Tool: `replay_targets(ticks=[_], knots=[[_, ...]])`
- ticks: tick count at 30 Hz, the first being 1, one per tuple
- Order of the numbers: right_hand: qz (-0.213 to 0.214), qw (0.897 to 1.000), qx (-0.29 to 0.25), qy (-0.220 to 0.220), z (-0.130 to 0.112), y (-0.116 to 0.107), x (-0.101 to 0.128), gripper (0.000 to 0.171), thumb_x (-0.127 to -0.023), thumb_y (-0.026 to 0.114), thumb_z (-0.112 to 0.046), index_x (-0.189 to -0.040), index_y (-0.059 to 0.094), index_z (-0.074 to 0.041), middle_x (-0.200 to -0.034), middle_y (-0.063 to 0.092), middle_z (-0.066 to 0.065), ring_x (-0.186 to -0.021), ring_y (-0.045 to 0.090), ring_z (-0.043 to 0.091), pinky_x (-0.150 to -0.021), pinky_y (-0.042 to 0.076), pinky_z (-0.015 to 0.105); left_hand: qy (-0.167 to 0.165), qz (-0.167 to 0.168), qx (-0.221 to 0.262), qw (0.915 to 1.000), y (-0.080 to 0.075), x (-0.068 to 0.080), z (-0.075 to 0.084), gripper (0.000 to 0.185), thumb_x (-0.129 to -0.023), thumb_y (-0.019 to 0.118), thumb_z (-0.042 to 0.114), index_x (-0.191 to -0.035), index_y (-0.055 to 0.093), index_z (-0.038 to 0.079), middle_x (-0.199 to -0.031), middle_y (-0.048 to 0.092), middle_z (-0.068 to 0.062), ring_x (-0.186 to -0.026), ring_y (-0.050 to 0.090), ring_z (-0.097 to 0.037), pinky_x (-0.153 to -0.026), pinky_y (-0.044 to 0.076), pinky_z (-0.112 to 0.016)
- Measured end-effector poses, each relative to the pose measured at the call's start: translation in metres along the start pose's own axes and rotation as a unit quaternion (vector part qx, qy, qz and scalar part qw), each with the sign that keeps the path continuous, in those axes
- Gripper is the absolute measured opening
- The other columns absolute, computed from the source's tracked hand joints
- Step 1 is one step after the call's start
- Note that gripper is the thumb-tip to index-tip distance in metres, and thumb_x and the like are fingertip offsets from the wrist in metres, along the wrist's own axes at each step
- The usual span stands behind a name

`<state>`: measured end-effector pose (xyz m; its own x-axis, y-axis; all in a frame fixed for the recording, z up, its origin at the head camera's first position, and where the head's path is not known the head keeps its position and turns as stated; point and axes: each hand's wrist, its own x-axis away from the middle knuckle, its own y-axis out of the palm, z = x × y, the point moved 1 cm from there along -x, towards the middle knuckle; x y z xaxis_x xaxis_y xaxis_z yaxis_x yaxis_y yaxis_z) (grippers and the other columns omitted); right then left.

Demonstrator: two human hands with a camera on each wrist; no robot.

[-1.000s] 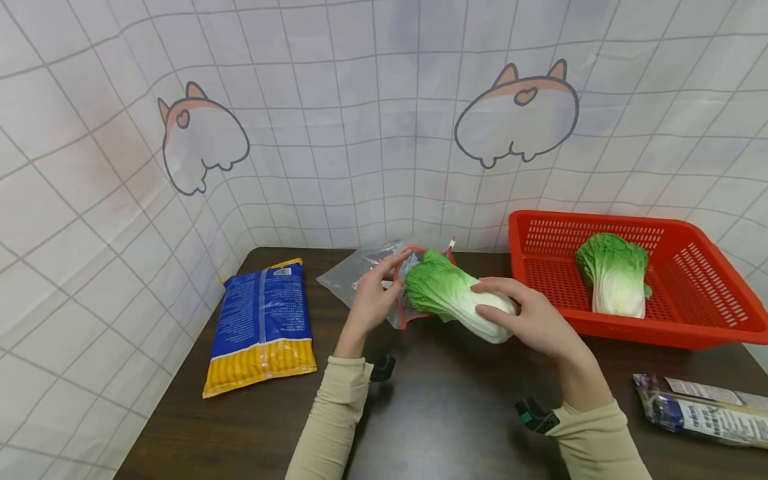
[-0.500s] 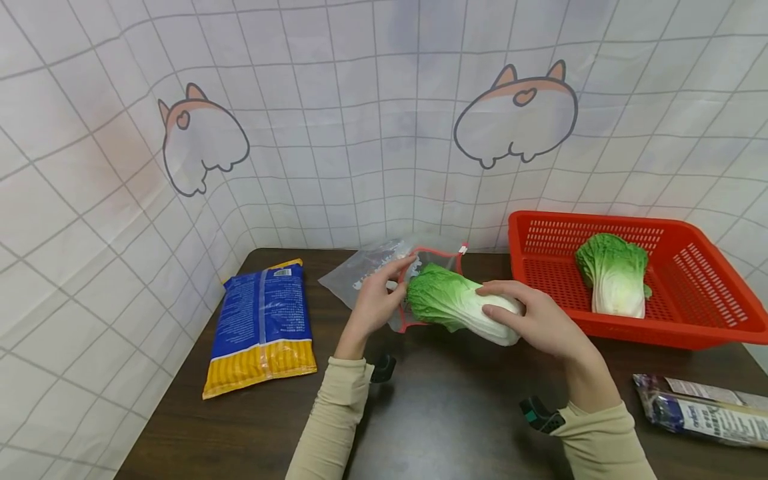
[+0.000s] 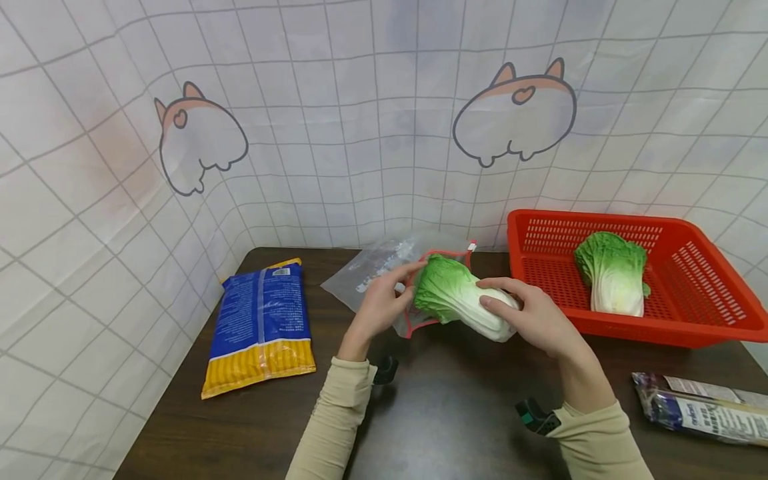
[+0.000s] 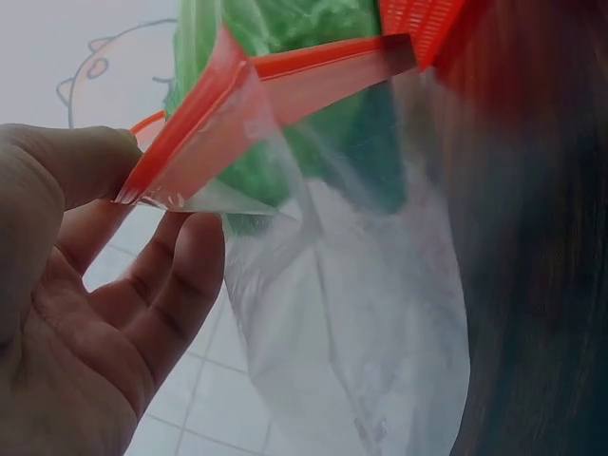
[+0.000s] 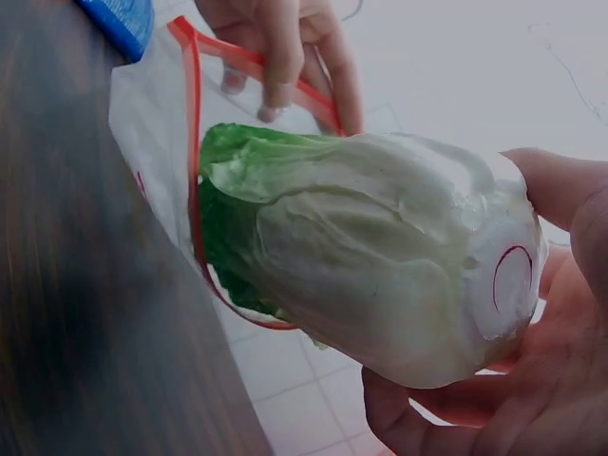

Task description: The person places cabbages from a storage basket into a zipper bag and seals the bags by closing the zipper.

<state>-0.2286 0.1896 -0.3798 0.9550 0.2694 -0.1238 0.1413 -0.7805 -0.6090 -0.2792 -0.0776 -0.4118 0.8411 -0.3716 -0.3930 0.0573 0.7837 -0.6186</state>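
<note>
My right hand (image 3: pixel 531 313) grips the white stem end of a napa cabbage (image 3: pixel 459 297), whose green leafy tip sits at the mouth of a clear zip bag (image 3: pixel 384 267) with a red rim. My left hand (image 3: pixel 384 303) pinches that red rim and holds the mouth wide. In the left wrist view the red rim (image 4: pixel 214 119) lies between thumb and fingers, green leaves (image 4: pixel 285 28) showing behind the plastic. In the right wrist view the cabbage (image 5: pixel 380 256) points into the red-edged opening (image 5: pixel 195 171), my fingers wrapped under its stem.
A red plastic basket (image 3: pixel 690 313) at the right holds a second napa cabbage (image 3: pixel 612 273). A blue and yellow packet (image 3: pixel 261 327) lies at the left on the dark table (image 3: pixel 450 413). Another printed packet (image 3: pixel 702 410) lies at the right front edge.
The right hand has pushed the cabbage's leafy end left and up into the bag's mouth. The left hand has lifted the red rim a little higher around it.
</note>
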Motion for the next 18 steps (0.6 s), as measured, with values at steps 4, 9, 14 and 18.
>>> replay_targets(ticks=[4, 9, 14, 18], knots=[[0.002, 1.0, -0.006, 0.005, -0.001, 0.003, 0.0, 0.039, -0.095, 0.062, -0.039, -0.129, 0.063, -0.019, -0.124, 0.061, 0.009, -0.102, 0.052, 0.025, -0.079, 0.045, 0.038, 0.001, -0.011, 0.006, 0.9999, 0.0, 0.0, 0.001, 0.048, -0.094, 0.054, 0.001, -0.139, 0.057, 0.018, -0.107, 0.066, -0.004, -0.055, 0.047, -0.01, -0.056, 0.045, -0.024], [0.026, 0.999, -0.017, 0.02, -0.002, 0.006, -0.001, 0.041, -0.095, 0.062, -0.038, -0.131, 0.062, -0.017, -0.122, 0.061, 0.013, -0.1, 0.052, 0.026, -0.077, 0.045, 0.037, 0.003, -0.008, 0.011, 0.9999, 0.001, 0.001, 0.001, 0.048, -0.093, 0.055, 0.0, -0.138, 0.058, 0.017, -0.109, 0.066, -0.005, -0.054, 0.046, -0.011, -0.055, 0.045, -0.024], [0.04, 0.998, -0.029, 0.041, -0.005, 0.014, -0.003, 0.045, -0.094, 0.062, -0.043, -0.132, 0.061, -0.019, -0.123, 0.059, 0.015, -0.101, 0.052, 0.028, -0.076, 0.044, 0.037, 0.012, 0.002, 0.0, 0.9999, 0.004, 0.0, 0.002, 0.05, -0.091, 0.057, -0.002, -0.137, 0.059, 0.017, -0.114, 0.067, -0.006, -0.067, 0.058, -0.017, -0.058, 0.048, -0.023], [0.017, 0.997, -0.067, 0.037, -0.006, 0.019, -0.004, 0.048, -0.094, 0.064, -0.039, -0.136, 0.058, -0.017, -0.123, 0.059, 0.015, -0.101, 0.054, 0.028, -0.076, 0.048, 0.036, 0.005, 0.007, 0.003, 1.0, 0.004, -0.001, 0.004, 0.05, -0.09, 0.058, -0.002, -0.136, 0.059, 0.017, -0.12, 0.066, -0.007, -0.066, 0.058, -0.019, -0.059, 0.048, -0.023]])
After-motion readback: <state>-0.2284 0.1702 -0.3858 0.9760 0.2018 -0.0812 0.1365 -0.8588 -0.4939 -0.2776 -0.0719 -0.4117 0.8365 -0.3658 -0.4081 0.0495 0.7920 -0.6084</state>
